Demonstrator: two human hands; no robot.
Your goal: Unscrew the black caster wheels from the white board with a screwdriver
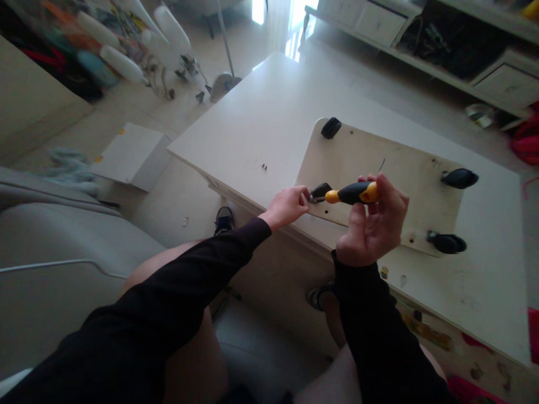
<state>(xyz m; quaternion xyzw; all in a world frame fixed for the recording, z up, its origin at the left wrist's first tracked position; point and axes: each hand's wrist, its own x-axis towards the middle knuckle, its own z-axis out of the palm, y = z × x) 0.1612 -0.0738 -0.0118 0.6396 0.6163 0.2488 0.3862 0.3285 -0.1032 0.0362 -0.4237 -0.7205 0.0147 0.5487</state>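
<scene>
Right hand (374,227) around screwdriver (352,193) (dim items (438,38) in white cabinet (381,23))

**Screwdriver (352,193) at a caster (321,191) on the board (421,193)**

The board is pale cream with rounded corners and a few small dark holes. It lies flat on the tabletop (252,123), one long side close to the near long edge, its left end well apart from the tabletop's left corner. The caster, dark and with metal at its base, sits at the board's near left corner; the other casters (460,178), all black, sit by the remaining three corners. The screwdriver has a black handle with yellow ends. Held above the board, it points its shaft leftward at the caster's base (whether the tip is seated cannot be told).
</scene>
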